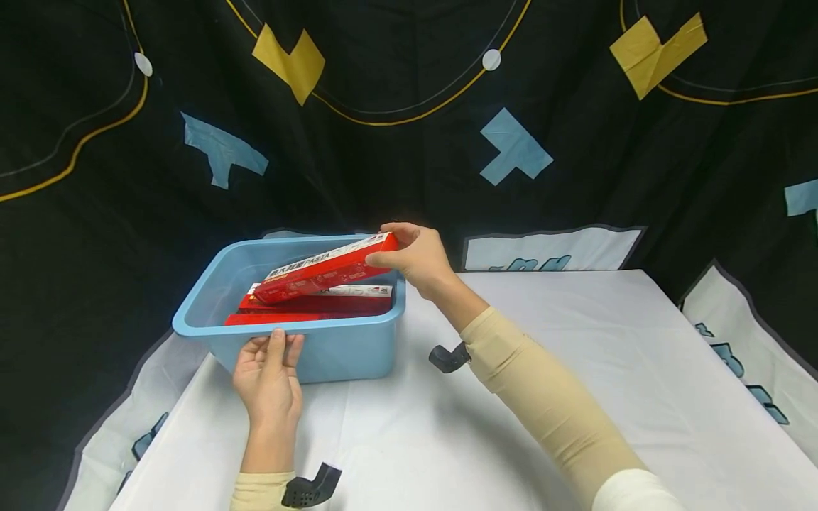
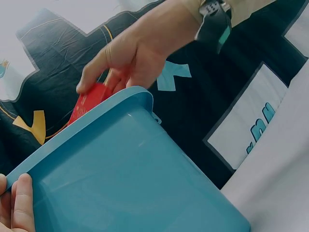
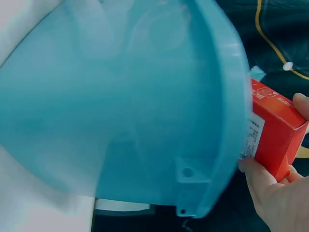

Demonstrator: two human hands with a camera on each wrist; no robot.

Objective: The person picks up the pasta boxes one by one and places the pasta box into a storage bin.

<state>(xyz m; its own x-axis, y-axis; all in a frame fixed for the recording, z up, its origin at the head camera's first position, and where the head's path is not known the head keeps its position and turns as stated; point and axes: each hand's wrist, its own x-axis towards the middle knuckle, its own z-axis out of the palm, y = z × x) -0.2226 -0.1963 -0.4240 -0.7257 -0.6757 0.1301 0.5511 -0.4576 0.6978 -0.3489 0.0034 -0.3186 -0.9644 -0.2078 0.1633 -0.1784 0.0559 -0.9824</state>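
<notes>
A blue plastic bin [image 1: 348, 355] stands at the back left of the white table. My right hand [image 1: 415, 259] grips the near end of a red pasta box [image 1: 319, 273], which tilts upward over the bin with its far end low inside. Below it, more red boxes [image 1: 358, 301] lie in the bin. In the right wrist view, thumb and fingers hold the red box [image 3: 277, 125] at its end beside the bin's rim. My left hand [image 1: 271, 376] pinches the bin's front rim, its thumb over the edge and its fingers against the outer wall.
The white tabletop [image 1: 511, 397] extends to the right of the bin. A black curtain [image 1: 396, 177] with yellow and blue patches hangs behind the table. Dark wrist mounts [image 1: 449, 358] jut from both sleeves.
</notes>
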